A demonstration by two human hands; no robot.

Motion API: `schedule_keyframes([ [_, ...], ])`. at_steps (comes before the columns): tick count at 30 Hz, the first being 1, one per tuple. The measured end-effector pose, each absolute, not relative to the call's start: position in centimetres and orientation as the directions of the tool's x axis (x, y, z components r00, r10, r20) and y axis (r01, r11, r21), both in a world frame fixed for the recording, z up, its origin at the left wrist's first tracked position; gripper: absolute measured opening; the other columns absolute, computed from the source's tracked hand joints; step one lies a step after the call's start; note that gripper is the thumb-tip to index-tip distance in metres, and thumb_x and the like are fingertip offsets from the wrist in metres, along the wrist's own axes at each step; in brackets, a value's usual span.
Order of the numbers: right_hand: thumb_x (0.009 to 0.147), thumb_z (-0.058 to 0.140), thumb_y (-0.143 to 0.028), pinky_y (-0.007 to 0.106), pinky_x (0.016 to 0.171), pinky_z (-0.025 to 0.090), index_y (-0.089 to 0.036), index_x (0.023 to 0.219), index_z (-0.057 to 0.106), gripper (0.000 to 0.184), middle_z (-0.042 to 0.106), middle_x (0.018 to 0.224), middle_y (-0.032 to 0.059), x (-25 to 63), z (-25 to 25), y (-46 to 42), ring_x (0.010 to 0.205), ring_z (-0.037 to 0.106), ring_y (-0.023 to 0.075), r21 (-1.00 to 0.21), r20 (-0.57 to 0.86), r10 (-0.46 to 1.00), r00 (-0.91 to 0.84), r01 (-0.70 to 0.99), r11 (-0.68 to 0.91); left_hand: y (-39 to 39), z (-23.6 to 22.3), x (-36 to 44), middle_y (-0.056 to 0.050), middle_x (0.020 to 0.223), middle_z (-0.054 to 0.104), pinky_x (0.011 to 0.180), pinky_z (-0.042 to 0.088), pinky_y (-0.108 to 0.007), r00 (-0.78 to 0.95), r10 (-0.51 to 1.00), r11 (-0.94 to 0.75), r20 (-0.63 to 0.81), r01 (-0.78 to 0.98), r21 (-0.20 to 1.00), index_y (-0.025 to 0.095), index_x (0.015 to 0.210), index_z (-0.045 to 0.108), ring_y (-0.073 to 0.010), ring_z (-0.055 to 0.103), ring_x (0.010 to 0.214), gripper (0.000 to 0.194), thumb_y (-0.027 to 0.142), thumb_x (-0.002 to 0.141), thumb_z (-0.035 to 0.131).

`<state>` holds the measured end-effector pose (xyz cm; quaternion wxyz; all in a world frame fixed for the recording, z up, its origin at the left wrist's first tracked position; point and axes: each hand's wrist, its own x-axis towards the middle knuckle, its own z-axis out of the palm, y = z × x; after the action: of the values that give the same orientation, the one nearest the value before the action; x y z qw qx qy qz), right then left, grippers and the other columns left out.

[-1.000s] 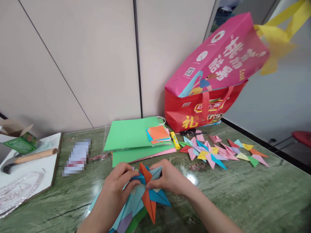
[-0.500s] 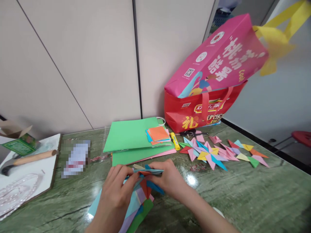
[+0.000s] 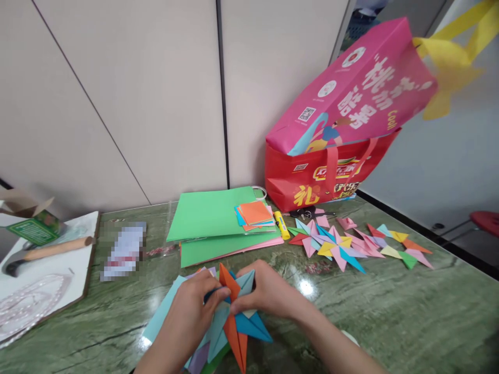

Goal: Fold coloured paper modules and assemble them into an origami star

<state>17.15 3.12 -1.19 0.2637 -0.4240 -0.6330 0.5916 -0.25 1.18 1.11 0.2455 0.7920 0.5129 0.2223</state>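
Between my two hands is a folded paper star (image 3: pixel 236 332) with orange, blue and pale blue points, its face tilted up toward me. My left hand (image 3: pixel 193 306) grips its left side, thumb pressed near the centre. My right hand (image 3: pixel 265 296) pinches the upper right points, its thumb also close to the middle. Some of the star's back is hidden by my fingers. Under the star and my left hand lie loose coloured sheets (image 3: pixel 166 306), pale blue, purple and green.
Behind my hands lie green paper sheets (image 3: pixel 210 213) with small orange squares (image 3: pixel 255 213) and a yellow glue stick (image 3: pixel 281 225). Finished paper stars (image 3: pixel 331 241) spread to the right. Red and pink bags (image 3: pixel 296 176) stand against the wall. A hammer (image 3: pixel 58 249) rests on a white board at left.
The star has turned from nearly edge-on to face me, so its orange and blue points now show spread out. Both hands still hold it.
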Motion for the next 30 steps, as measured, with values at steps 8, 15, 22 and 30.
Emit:
schedule_keyframes([
  [8, 0.057, 0.073, -0.027, 0.020, 0.042, 0.018, -0.015, 0.049, 0.045, 0.031, 0.035, 0.047, -0.0088, 17.6, -0.8, 3.2, 0.046, 0.027, 0.0054, -0.983, -0.167, 0.855, -0.491, 0.149, -0.106, 1.7, 2.4, -0.9, -0.003, 0.071, 0.073, 0.058, 0.048, -0.028, 0.143, 0.984, -0.169, 0.106, 0.564, 0.808, 0.021, 0.069, 0.071, -0.0199, 0.063, 0.063, 0.010, 0.027, 0.064, 0.065],
  [15, 0.054, 0.076, -0.028, 0.020, 0.042, 0.018, -0.015, 0.047, 0.048, 0.032, 0.037, 0.045, -0.0087, 17.2, -0.7, 3.0, 0.045, 0.028, 0.0055, -0.980, -0.180, 0.843, -0.507, 0.167, -0.109, 1.7, 2.2, -0.7, -0.001, 0.059, 0.067, 0.056, 0.042, -0.025, 0.189, 0.982, -0.113, -0.004, 0.608, 0.786, 0.018, 0.058, 0.065, -0.0174, 0.058, 0.058, 0.017, 0.031, 0.069, 0.060],
  [22, 0.053, 0.076, -0.029, 0.020, 0.042, 0.018, -0.015, 0.047, 0.046, 0.034, 0.036, 0.046, -0.0087, 16.6, -1.1, 2.8, 0.046, 0.029, 0.0058, -0.978, -0.195, 0.845, -0.498, 0.168, -0.127, 1.5, 1.6, -0.5, -0.001, 0.053, 0.063, 0.053, 0.038, -0.026, 0.152, 0.988, -0.130, 0.041, 0.645, 0.753, 0.018, 0.053, 0.063, -0.0168, 0.054, 0.053, 0.025, 0.037, 0.069, 0.059],
  [30, 0.057, 0.074, -0.031, 0.022, 0.044, 0.016, -0.017, 0.046, 0.040, 0.038, 0.031, 0.048, -0.0084, 17.3, -0.3, 3.0, 0.047, 0.024, 0.0057, -0.983, -0.184, 0.860, -0.477, 0.089, -0.161, 2.0, 2.2, -1.4, 0.000, 0.054, 0.062, 0.046, 0.036, -0.022, 0.064, 0.987, 0.111, -0.149, 0.403, 0.908, 0.015, 0.061, 0.066, -0.0135, 0.050, 0.050, 0.028, 0.043, 0.063, 0.066],
])
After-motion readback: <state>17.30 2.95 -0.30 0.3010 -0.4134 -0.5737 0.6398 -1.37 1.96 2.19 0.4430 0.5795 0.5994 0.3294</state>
